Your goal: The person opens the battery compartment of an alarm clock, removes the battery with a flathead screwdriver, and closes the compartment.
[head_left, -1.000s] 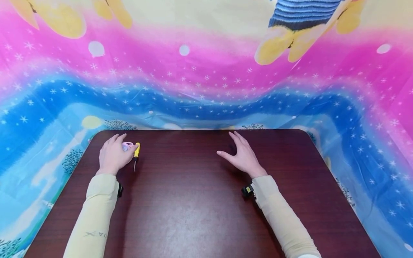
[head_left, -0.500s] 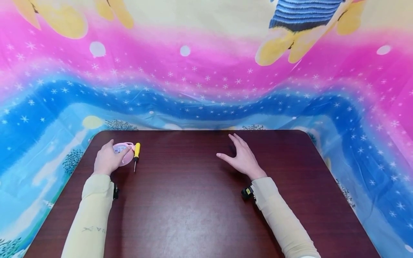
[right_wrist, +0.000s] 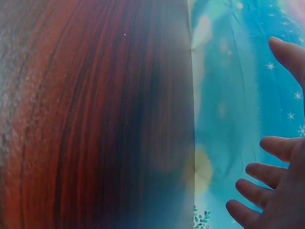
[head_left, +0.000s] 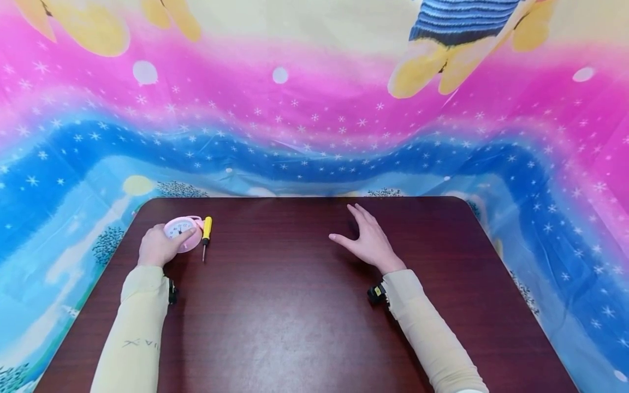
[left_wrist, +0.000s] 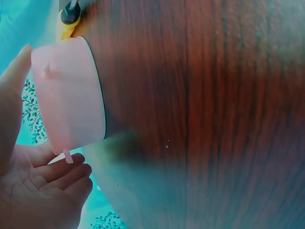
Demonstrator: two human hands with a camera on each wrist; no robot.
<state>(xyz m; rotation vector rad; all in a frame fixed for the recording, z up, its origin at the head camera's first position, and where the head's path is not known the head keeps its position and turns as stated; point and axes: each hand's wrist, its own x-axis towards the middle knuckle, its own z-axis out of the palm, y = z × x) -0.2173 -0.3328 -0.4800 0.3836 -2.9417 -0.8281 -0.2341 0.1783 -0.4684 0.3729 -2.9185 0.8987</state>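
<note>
A round pink alarm clock point(head_left: 184, 242) with a white dial is face up at the far left of the table. My left hand point(head_left: 158, 246) grips it from its left side. The thumb lies across the dial, and in the left wrist view the other fingers point(left_wrist: 66, 171) curl at the clock's pink side wall point(left_wrist: 71, 95), by a small tab. Close to the clock's right edge lies a screwdriver point(head_left: 207, 229) with a yellow and black handle, its shaft towards me. Right of centre, my right hand point(head_left: 371, 240) is held over the table with fingers spread, holding nothing.
The dark brown wooden table point(head_left: 275, 295) has rounded far corners. A printed cloth point(head_left: 314, 158) in blue and pink hangs behind it and along both sides. A small black camera point(head_left: 376, 293) sits on the right wrist.
My left hand has slid left and a little nearer from over the clock, so the dial now shows. The clock has shifted slightly left. The right hand and screwdriver stay in place.
</note>
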